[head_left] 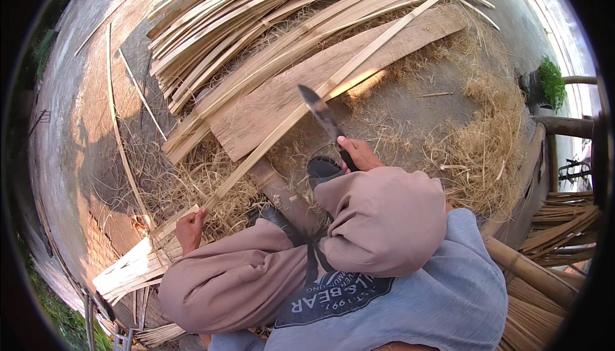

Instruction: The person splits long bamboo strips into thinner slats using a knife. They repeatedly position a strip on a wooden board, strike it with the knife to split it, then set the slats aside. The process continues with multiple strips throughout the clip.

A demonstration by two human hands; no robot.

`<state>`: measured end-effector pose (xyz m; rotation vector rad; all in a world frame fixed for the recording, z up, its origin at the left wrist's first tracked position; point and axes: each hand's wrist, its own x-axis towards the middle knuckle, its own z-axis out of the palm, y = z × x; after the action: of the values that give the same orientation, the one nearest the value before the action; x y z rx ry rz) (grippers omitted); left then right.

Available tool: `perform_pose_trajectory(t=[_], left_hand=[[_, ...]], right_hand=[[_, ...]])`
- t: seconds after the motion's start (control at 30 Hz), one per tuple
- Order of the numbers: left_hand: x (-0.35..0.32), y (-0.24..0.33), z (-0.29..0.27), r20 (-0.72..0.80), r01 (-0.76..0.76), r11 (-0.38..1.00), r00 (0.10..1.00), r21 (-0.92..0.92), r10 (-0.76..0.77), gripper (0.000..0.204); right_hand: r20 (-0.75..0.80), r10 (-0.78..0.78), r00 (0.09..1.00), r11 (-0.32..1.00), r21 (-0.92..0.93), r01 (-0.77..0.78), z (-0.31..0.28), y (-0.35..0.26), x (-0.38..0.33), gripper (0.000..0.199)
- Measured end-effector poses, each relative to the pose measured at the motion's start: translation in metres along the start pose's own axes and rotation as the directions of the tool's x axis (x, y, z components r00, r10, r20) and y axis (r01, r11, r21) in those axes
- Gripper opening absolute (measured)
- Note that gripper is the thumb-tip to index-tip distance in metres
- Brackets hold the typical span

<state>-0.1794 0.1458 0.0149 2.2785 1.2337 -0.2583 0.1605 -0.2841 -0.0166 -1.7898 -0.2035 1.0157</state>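
Note:
A large knife point(323, 113) with a dark, broad blade is in my right hand point(360, 154), fingers closed round its black handle. The blade points away from me, and its tip lies against or just over a long pale bamboo strip point(269, 141); I cannot tell if they touch. The near end of that strip is gripped by my left hand point(190, 230), beside my left knee. The strip slants up and right across a flat wooden board point(256, 120).
A big pile of split bamboo strips point(224, 43) lies beyond the board. Curly shavings point(480, 152) cover the ground to the right and around my feet. More strips point(131, 264) lie at lower left. A bamboo pole point(532, 271) stands out at right, near a green plant point(552, 83).

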Motion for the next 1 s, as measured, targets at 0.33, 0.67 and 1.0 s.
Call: perform_pose_trajectory(t=[0.33, 0.67, 1.0], left_hand=[[-0.001, 0.081, 0.035, -0.073, -0.089, 0.996, 0.993, 0.005, 0.089, 0.075], [-0.013, 0.089, 0.044, -0.188, -0.118, 0.986, 0.972, 0.116, 0.138, 0.071], [-0.001, 0.091, 0.048, 0.003, -0.130, 0.987, 0.991, -0.096, 0.131, 0.054]], right_hand=[[-0.185, -0.465, 0.866, 0.578, -0.804, 0.139, -0.052, -0.017, 0.010, 0.036], [-0.334, -0.378, 0.864, 0.567, -0.821, -0.069, -0.110, -0.010, 0.032, 0.036], [-0.612, -0.201, 0.765, 0.777, -0.575, -0.256, -0.139, -0.033, 0.048, 0.046]])
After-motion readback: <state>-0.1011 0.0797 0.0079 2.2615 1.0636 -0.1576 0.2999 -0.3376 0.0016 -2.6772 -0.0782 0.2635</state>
